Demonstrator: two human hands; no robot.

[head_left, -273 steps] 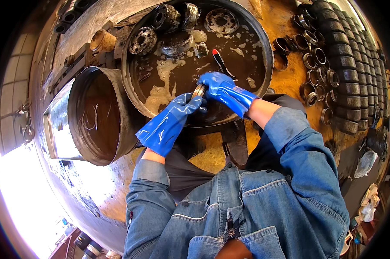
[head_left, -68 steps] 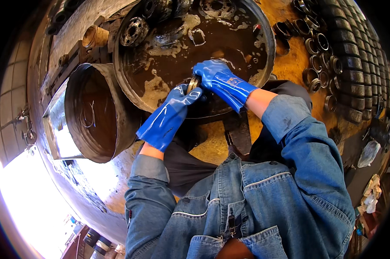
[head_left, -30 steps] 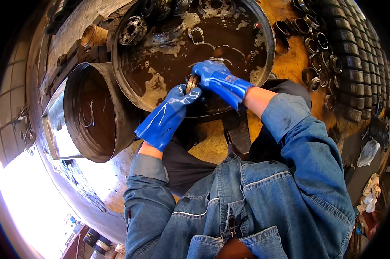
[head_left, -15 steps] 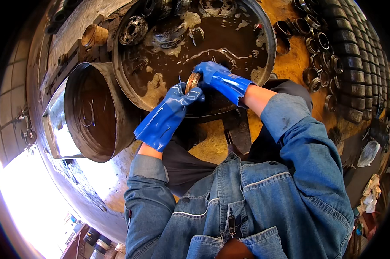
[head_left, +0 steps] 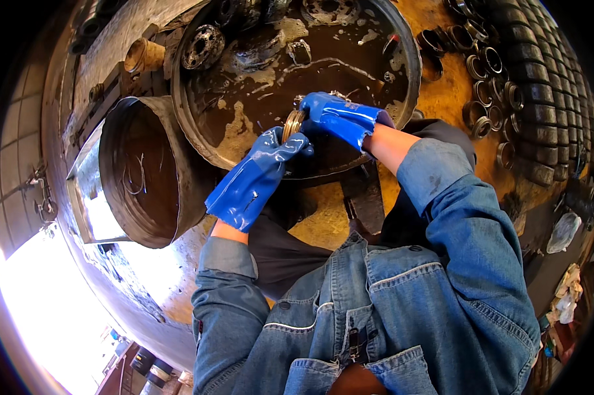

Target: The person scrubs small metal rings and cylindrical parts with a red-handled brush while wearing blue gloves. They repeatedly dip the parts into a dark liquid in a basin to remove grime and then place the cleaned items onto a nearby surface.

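A brass-coloured, grooved metal ring [head_left: 293, 124] stands on edge between my gloved hands, above the near part of a large round tub [head_left: 413, 72] of brown, foamy liquid. Wrapped round the ring's near left side is my left hand [head_left: 268, 155], in a long blue rubber glove. My right hand [head_left: 335, 120], in a matching glove, is closed against the ring's far right side. Shiny bits glint at that glove's edges; what it grips there is mostly hidden by the fingers.
Left of the tub is a metal drum [head_left: 172, 164] with dark liquid and a wire inside. A round holed part [head_left: 203, 47] sits at the tub's left edge. Several loose rings [head_left: 481, 112] lie to the right, beside stacked dark cylinders [head_left: 537, 99]. A small brown bucket [head_left: 145, 55] stands upper left.
My right hand has shifted slightly at the ring, and shiny bits show above its glove. The ring looks brighter. Foam and a red-tipped object in the liquid have drifted a little.
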